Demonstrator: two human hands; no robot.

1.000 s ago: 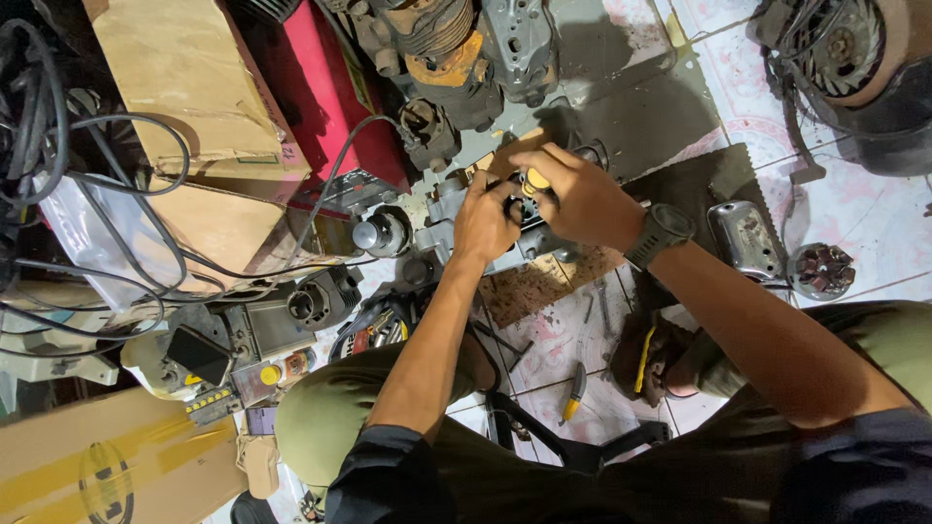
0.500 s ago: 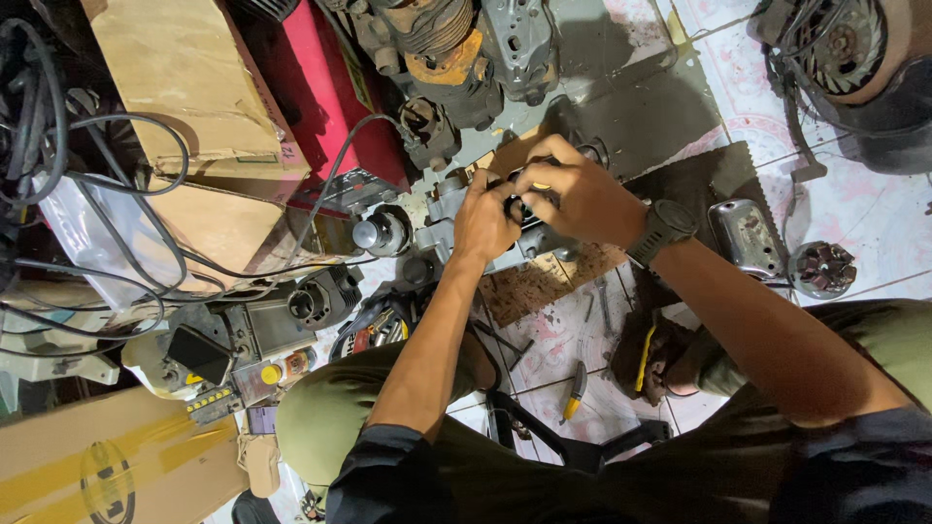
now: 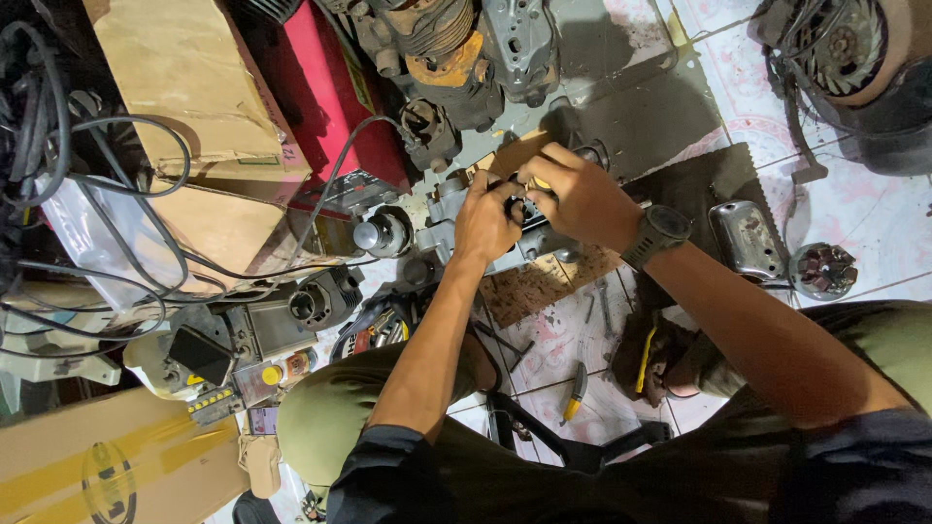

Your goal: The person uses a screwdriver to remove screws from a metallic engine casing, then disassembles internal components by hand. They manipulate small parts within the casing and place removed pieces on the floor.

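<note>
Cardboard box [image 3: 184, 87] top left, red case [image 3: 325, 97] beside it, black cables [image 3: 58, 184], screwdriver [image 3: 575, 391] on tiles

Even indoor light, sharp focus — soft shadows

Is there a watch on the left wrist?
No: the watch sits on the right wrist, while the left hand and its forearm are bare.

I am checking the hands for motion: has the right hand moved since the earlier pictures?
No clear move. The right hand lies on the grey engine part, the same way from the metal cover on the floor as earlier.
</note>
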